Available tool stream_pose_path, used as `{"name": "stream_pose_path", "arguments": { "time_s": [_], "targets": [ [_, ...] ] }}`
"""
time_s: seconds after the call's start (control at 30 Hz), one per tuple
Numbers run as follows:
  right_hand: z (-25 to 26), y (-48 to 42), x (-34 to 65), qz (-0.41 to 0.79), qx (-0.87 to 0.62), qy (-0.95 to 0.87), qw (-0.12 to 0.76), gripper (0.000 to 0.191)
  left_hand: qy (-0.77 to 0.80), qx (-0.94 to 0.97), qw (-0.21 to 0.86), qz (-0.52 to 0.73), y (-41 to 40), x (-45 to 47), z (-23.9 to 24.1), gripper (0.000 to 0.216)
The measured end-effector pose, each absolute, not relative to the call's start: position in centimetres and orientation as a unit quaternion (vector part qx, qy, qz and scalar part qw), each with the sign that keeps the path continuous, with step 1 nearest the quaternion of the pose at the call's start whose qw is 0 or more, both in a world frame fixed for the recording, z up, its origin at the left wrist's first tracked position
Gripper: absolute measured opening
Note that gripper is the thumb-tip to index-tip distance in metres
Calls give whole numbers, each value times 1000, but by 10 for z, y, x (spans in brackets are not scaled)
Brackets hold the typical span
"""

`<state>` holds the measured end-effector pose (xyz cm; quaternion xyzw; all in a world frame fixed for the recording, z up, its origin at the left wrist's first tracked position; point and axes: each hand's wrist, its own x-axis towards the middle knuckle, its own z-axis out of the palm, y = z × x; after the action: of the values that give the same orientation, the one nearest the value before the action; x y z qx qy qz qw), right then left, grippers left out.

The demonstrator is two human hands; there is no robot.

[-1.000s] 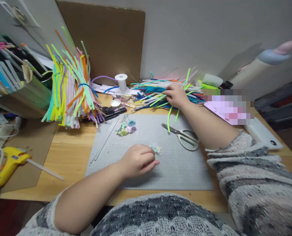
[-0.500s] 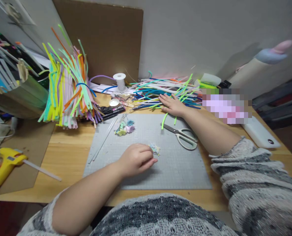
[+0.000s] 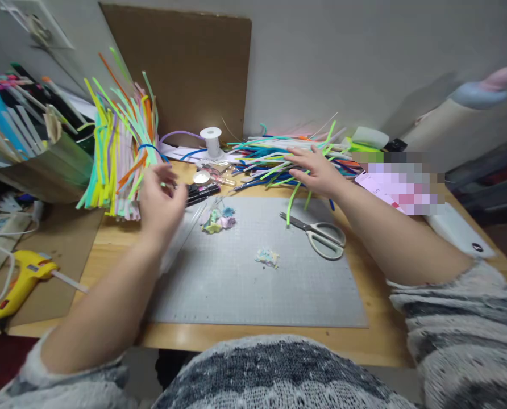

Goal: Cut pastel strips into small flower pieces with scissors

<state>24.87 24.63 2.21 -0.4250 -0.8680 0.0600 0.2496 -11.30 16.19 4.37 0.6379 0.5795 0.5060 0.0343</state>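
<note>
Fingers spread apart, my right hand (image 3: pixel 319 175) is at the messy pile of fuzzy sticks (image 3: pixel 264 153), which lies behind the gray mat (image 3: pixel 219 289). My left hand (image 3: pixel 162 200) is in front of the tied bundle (image 3: pixel 111 162), its fingers bent and away from the thumb, and I can't tell if they touch it.
</note>
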Motion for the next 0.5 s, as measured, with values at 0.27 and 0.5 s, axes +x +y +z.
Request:
{"name": "stream_pose_path", "arguments": {
  "time_s": [0.27, 0.5],
  "targets": [
    [67, 152, 241, 43, -381, -890, 247, 38, 799, 443, -1, 406, 299, -208, 38, 59],
    [52, 102, 262, 75, -345, -895, 273, 56, 844, 404, 68, 346, 303, -215, 55, 54]
  ]
}}
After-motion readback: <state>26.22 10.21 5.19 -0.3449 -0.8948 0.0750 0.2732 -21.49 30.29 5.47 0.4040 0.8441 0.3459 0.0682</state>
